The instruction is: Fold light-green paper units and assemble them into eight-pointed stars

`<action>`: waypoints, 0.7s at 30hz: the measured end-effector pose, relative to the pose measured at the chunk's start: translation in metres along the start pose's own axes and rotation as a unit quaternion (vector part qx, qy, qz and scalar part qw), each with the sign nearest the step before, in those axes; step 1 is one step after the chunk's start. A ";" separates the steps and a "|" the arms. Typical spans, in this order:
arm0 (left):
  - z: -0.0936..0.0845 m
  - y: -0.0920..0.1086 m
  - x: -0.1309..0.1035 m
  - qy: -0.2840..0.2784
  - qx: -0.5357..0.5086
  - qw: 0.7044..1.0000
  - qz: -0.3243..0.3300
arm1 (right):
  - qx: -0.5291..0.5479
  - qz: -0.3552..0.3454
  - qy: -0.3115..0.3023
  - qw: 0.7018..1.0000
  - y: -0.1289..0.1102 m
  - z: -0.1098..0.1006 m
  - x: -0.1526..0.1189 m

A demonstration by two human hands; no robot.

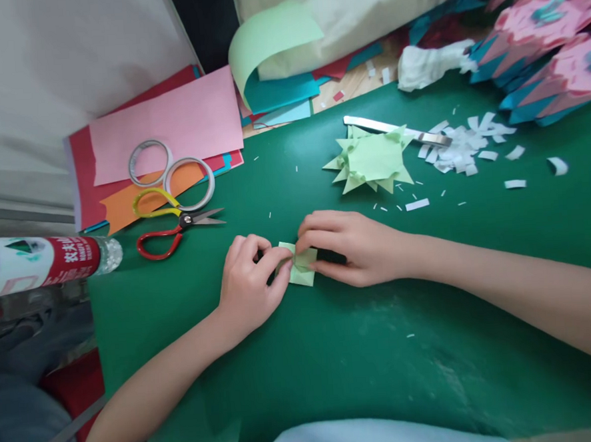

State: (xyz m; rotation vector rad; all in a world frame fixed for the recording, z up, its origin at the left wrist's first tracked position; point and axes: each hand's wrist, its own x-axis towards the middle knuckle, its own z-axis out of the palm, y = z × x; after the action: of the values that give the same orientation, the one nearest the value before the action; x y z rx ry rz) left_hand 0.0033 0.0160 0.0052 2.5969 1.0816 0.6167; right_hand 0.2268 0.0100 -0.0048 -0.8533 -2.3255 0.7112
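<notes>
A small light-green square of folded paper [303, 275] lies on the green tabletop between my hands. My left hand [251, 274] pinches its left edge between thumb and forefinger. From the other side, my right hand [352, 247] has its fingertips closed on the upper right part of the paper. The fingertips cover some of the folds. Beyond my right hand rests a spiky light-green folded-paper piece [376, 159], with a silver metal tool [395, 129] lying along its far edge.
Red-and-yellow scissors [185, 220] and tape rolls [150, 162] lie by stacked coloured paper [169, 125]. A bottle [48, 263] juts in at left. White strips [464, 147] are scattered at right, near pink-and-blue paper models [555, 38]. The green tabletop [304, 360] extends toward me.
</notes>
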 end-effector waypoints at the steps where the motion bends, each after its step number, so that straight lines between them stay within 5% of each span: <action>1: 0.000 -0.001 -0.001 0.004 0.005 1.000 0.010 | -0.014 -0.020 -0.016 1.000 0.001 -0.002 0.000; 12: -0.002 0.001 -0.009 0.008 -0.013 0.990 0.143 | -0.220 -0.222 -0.004 0.950 0.007 -0.005 -0.005; 21: -0.002 0.005 -0.012 0.025 0.074 0.982 0.171 | -0.249 -0.221 -0.047 0.942 0.005 0.000 -0.013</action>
State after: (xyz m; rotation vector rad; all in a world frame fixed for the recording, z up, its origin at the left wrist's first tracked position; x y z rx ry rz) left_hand -0.0017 0.0040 0.0053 2.9409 0.7200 0.7023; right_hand 0.2370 0.0042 -0.0123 -0.4615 -2.6973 -0.0372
